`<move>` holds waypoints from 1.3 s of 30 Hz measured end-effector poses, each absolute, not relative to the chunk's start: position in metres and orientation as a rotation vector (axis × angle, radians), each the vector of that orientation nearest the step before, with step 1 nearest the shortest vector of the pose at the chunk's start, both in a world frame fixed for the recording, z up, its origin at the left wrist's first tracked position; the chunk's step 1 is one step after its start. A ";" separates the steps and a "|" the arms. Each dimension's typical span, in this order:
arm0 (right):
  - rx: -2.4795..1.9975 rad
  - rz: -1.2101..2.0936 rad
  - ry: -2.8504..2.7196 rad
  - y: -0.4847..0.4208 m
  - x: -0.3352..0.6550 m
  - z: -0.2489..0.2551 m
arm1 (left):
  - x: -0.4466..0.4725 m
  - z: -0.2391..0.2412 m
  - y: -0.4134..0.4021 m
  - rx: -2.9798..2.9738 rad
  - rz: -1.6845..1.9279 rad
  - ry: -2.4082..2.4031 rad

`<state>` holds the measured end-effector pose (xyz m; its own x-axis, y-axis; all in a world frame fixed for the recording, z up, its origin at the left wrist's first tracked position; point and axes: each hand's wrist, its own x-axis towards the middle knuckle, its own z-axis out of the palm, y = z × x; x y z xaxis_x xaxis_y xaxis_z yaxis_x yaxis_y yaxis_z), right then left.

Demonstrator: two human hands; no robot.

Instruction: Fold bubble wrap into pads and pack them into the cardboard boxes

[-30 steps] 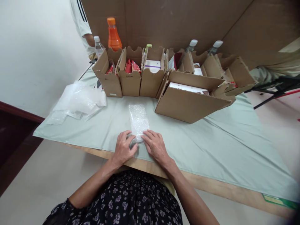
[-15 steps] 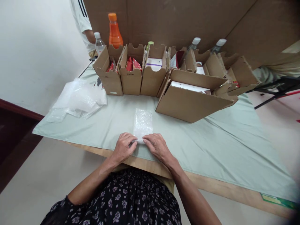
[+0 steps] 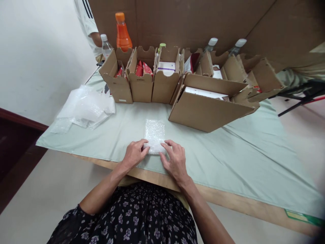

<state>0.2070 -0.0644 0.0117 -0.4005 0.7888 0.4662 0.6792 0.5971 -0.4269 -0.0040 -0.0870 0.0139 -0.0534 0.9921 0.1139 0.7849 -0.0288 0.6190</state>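
Observation:
A strip of clear bubble wrap [image 3: 154, 133] lies on the pale green cloth [image 3: 228, 149] near the table's front edge, its near end rolled up. My left hand [image 3: 134, 154] has its fingers curled over the left of that roll. My right hand [image 3: 175, 161] presses on the right side of it with bent, slightly spread fingers. What is inside the roll is hidden.
A row of open cardboard boxes [image 3: 142, 83] with red and white packets stands behind, with a larger tilted box [image 3: 205, 112] on the right. A pile of bubble wrap sheets [image 3: 85, 108] lies at the left. An orange bottle [image 3: 122, 32] and a person's arm [image 3: 95, 39] are at the back.
The flat part of the bubble wrap has grown shorter as both hands rolled its near end away from me. My right hand's fingers have spread a little.

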 end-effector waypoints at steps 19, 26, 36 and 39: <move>-1.150 0.431 -2.402 -0.048 0.207 0.006 | -0.018 0.010 -0.105 2.131 0.989 1.659; -1.110 0.686 -2.387 -0.040 0.209 0.012 | -0.017 0.008 -0.102 2.131 1.052 1.578; -1.188 0.289 -2.149 -0.055 0.215 -0.004 | -0.017 0.011 -0.078 1.962 0.905 1.740; -1.167 0.246 -2.211 -0.056 0.214 -0.002 | -0.015 0.009 -0.069 1.952 0.898 1.781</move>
<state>0.2138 -0.0556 -0.0019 -0.4182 0.7971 0.4357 0.6820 0.5923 -0.4289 -0.0145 -0.0694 0.0094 0.0094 0.9761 0.2170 0.7547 -0.1493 0.6389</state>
